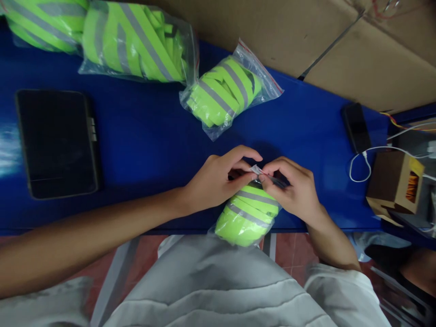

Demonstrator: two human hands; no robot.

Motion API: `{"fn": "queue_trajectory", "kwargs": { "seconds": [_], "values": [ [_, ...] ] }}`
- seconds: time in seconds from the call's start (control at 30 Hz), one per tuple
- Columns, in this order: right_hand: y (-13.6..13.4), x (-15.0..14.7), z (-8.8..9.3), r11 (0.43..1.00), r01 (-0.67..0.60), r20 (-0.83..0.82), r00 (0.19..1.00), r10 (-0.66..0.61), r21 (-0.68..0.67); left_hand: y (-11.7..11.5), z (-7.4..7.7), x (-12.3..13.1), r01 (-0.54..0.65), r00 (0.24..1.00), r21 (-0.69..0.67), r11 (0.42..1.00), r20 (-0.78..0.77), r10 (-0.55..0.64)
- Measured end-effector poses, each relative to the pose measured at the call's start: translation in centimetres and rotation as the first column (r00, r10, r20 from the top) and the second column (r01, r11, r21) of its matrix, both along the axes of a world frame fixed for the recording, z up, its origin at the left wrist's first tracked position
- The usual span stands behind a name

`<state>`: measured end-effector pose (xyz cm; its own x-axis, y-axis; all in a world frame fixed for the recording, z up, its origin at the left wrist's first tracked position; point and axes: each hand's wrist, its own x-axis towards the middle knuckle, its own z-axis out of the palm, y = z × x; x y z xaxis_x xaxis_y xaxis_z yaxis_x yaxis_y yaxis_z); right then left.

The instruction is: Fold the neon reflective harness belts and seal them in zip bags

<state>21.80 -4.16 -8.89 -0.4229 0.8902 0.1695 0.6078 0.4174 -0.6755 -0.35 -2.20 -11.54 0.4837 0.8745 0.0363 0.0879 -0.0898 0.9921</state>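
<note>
A clear zip-lock bag [248, 217] packed with neon yellow-green straps with grey reflective stripes lies at the table's front edge, its lower end reaching over that edge. My left hand [226, 175] pinches the bag's top edge between thumb and fingers. Close beside it, my right hand [291, 181] pinches the same edge, where a bit of red seal line shows. Both hands are closed on the plastic, fingertips almost touching. Farther back on the table rests a second zip-lock bag [226, 91] of the same straps, apart from my hands.
More filled bags [136, 41] lie at the back left. A dark tablet [57, 143] is on the left of the blue table [143, 122]. At right are a phone [356, 127] with a white cable and a small cardboard box [391, 181]. Large cartons [272, 32] stand behind.
</note>
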Motion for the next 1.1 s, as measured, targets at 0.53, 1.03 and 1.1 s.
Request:
{"fn": "queue_trajectory", "kwargs": {
  "seconds": [0.53, 1.03, 1.1],
  "values": [
    [0.0, 0.28, -0.19, 0.999, 0.034, 0.008, 0.999, -0.034, 0.009, 0.21, -0.25, -0.01, -0.056, 0.998, -0.025, 0.998, 0.023, 0.056],
    [-0.07, 0.22, 0.11, 1.0, 0.003, 0.002, 1.0, -0.003, 0.002, 0.18, -0.18, -0.13, 0.062, 0.998, 0.077, 0.995, -0.037, -0.059],
    [-0.09, 0.2, 0.13, 1.0, 0.005, 0.001, 1.0, -0.005, 0.0, 0.14, -0.19, -0.15, 0.064, 0.997, 0.073, 0.995, -0.035, -0.062]
  ]
}}
